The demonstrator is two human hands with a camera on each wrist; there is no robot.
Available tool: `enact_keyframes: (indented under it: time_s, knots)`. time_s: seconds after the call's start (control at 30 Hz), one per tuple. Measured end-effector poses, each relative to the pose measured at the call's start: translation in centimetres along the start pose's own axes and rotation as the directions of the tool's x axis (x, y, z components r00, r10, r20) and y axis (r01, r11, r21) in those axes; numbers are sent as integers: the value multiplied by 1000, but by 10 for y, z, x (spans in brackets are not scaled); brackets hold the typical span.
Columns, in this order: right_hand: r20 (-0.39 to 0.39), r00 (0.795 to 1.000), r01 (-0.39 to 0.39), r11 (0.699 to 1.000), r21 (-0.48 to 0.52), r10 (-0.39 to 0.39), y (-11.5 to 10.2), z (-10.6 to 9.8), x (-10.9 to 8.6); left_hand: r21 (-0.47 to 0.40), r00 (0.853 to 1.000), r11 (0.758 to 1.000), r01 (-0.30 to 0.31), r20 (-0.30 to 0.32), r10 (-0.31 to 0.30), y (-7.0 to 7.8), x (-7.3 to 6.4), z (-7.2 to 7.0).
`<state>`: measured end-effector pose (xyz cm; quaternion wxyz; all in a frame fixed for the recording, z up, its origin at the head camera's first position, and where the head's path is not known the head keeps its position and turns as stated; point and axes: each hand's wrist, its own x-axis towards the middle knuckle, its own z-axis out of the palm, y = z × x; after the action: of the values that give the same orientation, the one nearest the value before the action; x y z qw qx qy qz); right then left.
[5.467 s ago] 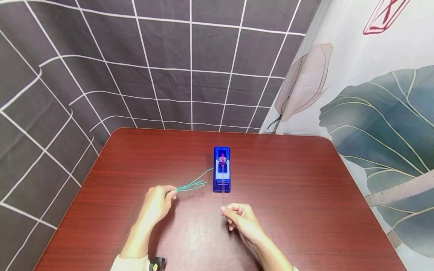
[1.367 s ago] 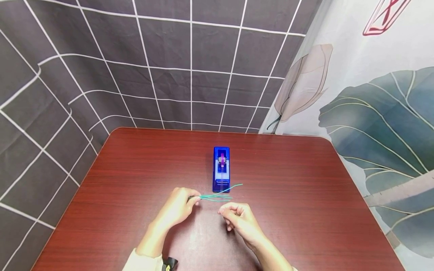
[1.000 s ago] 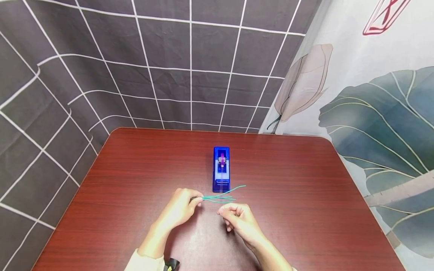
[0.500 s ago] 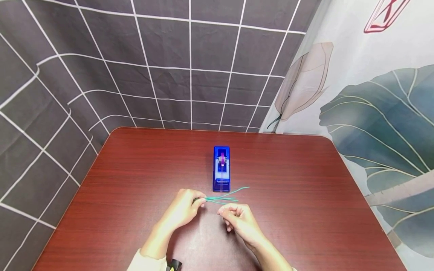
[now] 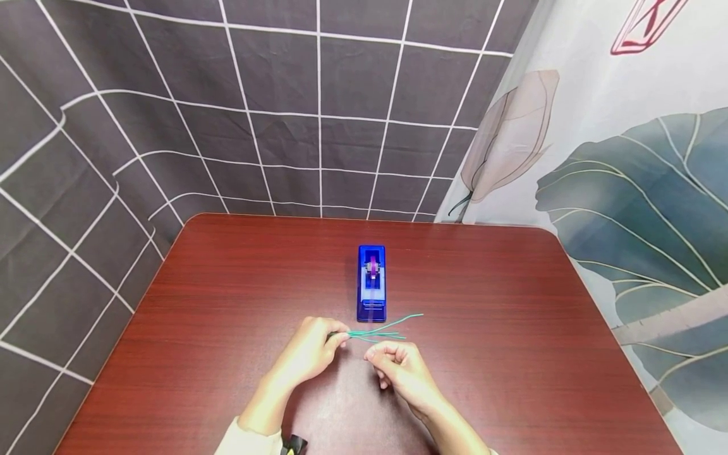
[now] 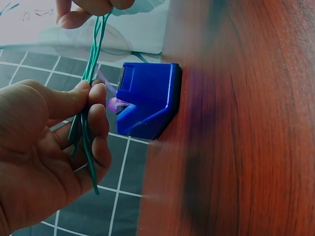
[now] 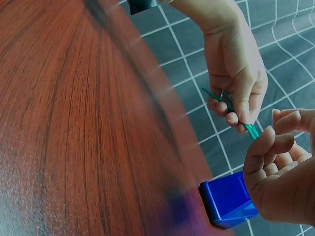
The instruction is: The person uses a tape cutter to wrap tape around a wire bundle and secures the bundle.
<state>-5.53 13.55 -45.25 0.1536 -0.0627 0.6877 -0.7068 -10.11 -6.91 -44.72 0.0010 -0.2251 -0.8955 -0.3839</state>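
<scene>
Wires (image 6: 91, 61): thin, green, gently bent, loosely bunched, ends splayed
Left hand (image 5: 311, 347): curled, pinches wires partway along
Right hand (image 5: 399, 366): half-curled, pinches sheer tape (image 6: 107, 82) near wires

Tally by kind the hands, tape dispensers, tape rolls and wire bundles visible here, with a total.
Hands: 2 (left hand, right hand)
Blue tape dispenser: 1
Purple tape roll: 1
Green wire bundle: 1
Total: 5

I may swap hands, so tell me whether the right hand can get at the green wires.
Probably yes: nothing visible separates the right hand from the green wires, though it seems to pinch tape and may have to release that first.
</scene>
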Motion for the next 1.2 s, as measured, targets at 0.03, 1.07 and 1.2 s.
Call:
enact_keyframes:
  time_s: [0.03,1.07,1.2]
  knots:
    - [-1,1000,-2,1000,-1,2,0,0,0,-5,1000,1000,0,1,0,0,0,0]
    - [1,1000,28,999,20,-28,2,3,-1,-28,998,998,-56,8,56,11,-1,4]
    - [-6,999,32,999,16,-32,2,4,-1,-29,997,996,-79,3,79,11,-1,5]
